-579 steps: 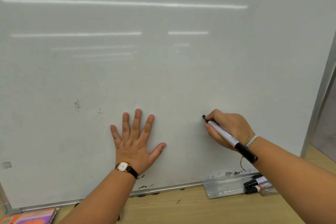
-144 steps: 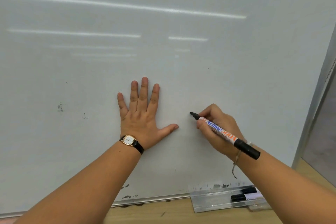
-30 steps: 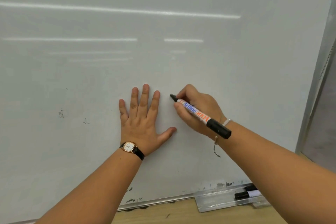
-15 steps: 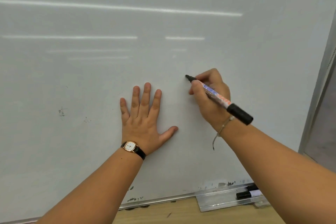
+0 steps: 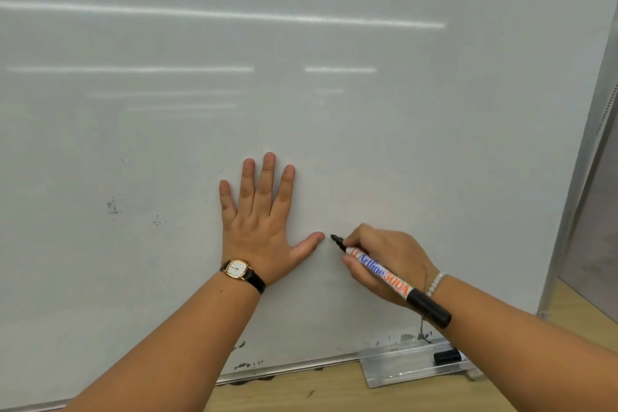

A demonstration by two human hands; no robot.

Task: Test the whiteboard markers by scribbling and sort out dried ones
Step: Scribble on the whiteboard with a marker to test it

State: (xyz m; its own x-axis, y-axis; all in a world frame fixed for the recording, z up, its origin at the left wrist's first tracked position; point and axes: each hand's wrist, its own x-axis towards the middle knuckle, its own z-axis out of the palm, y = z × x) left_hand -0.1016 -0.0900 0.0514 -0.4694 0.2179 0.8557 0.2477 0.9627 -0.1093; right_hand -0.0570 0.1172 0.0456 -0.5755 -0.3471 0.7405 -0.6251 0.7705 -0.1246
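The marker (image 5: 384,274) was pinched by the right hand (image 5: 391,257) between the thumb and the first fingers, close behind the black nib, and the other fingers were curled under the barrel. The long axis of the marker was laid slantwise. The nib was pointed up and to the left, and the black cap, pushed on the back end, was directed down and to the right, past the wrist with the bead bracelet (image 5: 434,284). The nib was held at the whiteboard (image 5: 334,110), but it could not be told for sure whether the surface was touched. No fresh ink was seen around the nib, so the marker may be judged as dry, or the stroke as not yet made.

The left hand (image 5: 261,227), with a watch (image 5: 238,269) on its wrist, was pressed flat on the board with straight fingers. Its thumb tip was found just beside the nib, to the left of it. The free board for a scribble therefore lay to the right of the grip and above it, away from the thumb. The tray (image 5: 401,370) with a second marker (image 5: 446,357) was placed below and to the right, nearer to the right hand, on the wooden surface (image 5: 334,388).
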